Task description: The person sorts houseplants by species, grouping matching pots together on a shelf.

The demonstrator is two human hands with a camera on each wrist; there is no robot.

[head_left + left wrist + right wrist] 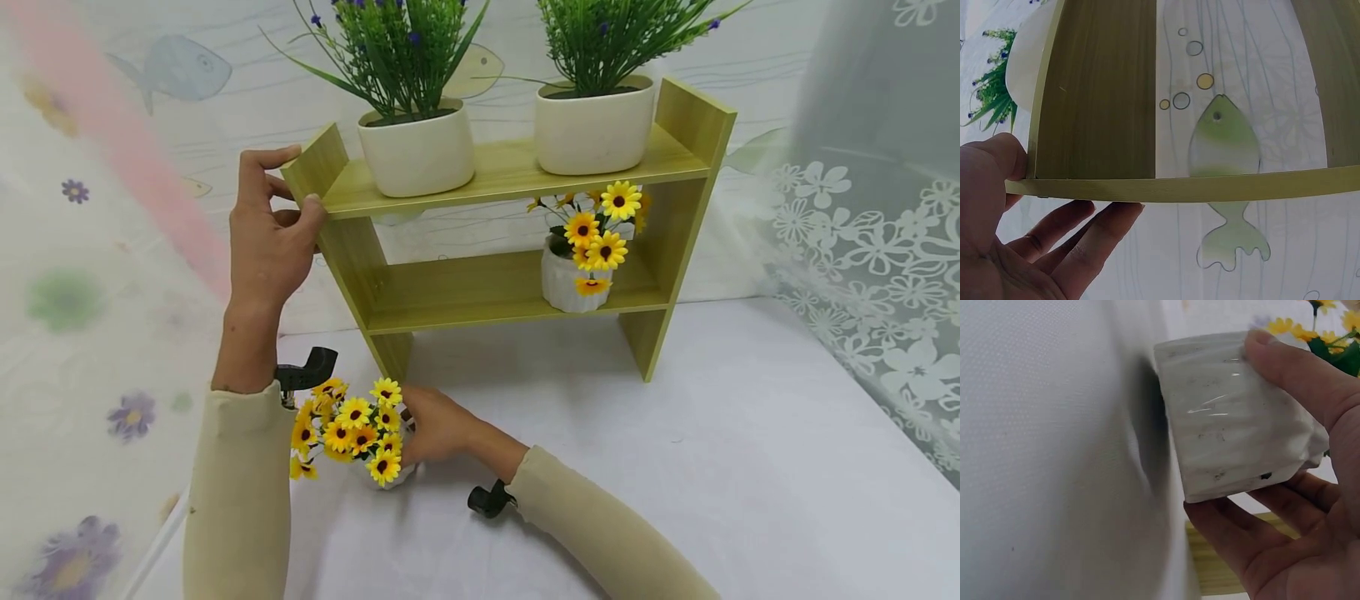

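My left hand point(272, 229) grips the top left corner of a wooden two-tier shelf point(480, 296), thumb at the panel's front edge and fingers around its outer side. In the left wrist view, the fingertips point(1127, 209) touch the side panel point(1210, 189). At the front left, my right hand point(442, 425) holds a small white ribbed pot point(1235, 419) of yellow artificial daisies point(356, 421). Seen from the right wrist, thumb and fingers clasp opposite sides of the pot. Its base is close to the white cloth; whether they touch, I cannot tell.
Two oval white planters point(417, 150) with purple-flowered greenery stand on the top board. A second daisy pot point(573, 279) sits on the lower board, toward the right. White cloth point(540, 500) covers the table; a fish-patterned curtain point(187, 75) hangs behind, a lace-patterned sheet point(877, 217) at right.
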